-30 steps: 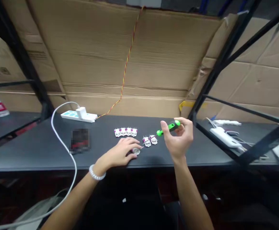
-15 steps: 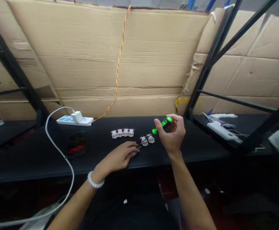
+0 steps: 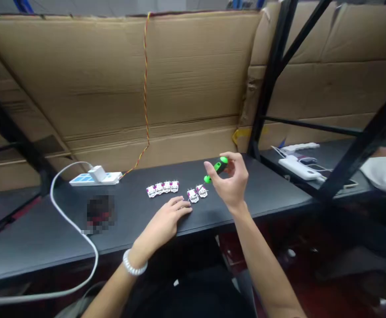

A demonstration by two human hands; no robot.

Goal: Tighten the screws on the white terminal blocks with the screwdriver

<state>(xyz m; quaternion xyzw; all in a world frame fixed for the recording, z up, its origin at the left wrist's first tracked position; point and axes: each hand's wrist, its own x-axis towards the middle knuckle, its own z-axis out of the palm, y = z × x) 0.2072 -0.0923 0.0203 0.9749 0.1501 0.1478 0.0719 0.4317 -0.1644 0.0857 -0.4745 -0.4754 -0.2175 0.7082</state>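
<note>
The right hand is holding a green-and-black screwdriver above the desk, its grip clamping the handle; two white-and-purple parts are lying by the shaft; the left hand is resting just beside them, whether gripping anything I cannot tell; four similar parts are lying in a row farther back.

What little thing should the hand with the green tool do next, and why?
Perhaps the right hand should steady the green screwdriver: it slants down toward the left hand, beside two white-and-purple parts, and exactly where it ends is too blurry to tell.
</note>
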